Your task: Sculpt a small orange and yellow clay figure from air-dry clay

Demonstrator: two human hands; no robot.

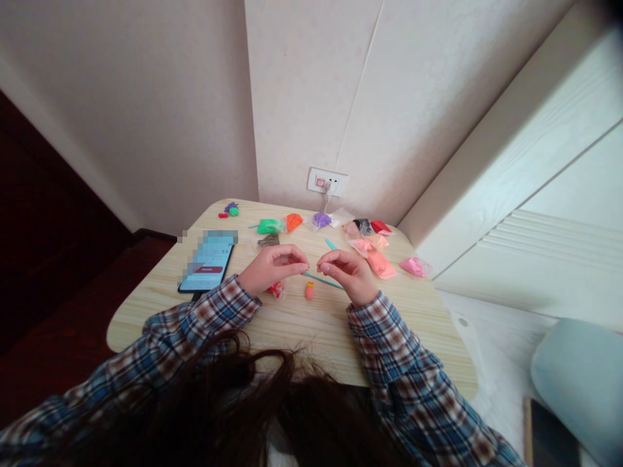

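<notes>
My left hand [277, 266] is closed in a pinch over the middle of the table, thumb and fingertips together. Facing it across a small gap, my right hand [349, 272] makes a similar pinch. Whatever either holds is too small to make out. Just below the gap stands a small pink clay figure [309, 291] with a yellow top. A thin blue modelling tool [324, 280] lies behind it, and the tip of another blue tool [331, 244] shows near my right hand. By my left wrist is a crumpled red-and-clear packet [277, 290], partly hidden.
A phone [207, 264] lies at the left of the wooden table [146, 305]. Bags of green clay [269, 226], orange clay [294, 222], purple clay [322, 220] and several others line the back and right. Small shaped clay pieces [233, 210] sit at the far left corner.
</notes>
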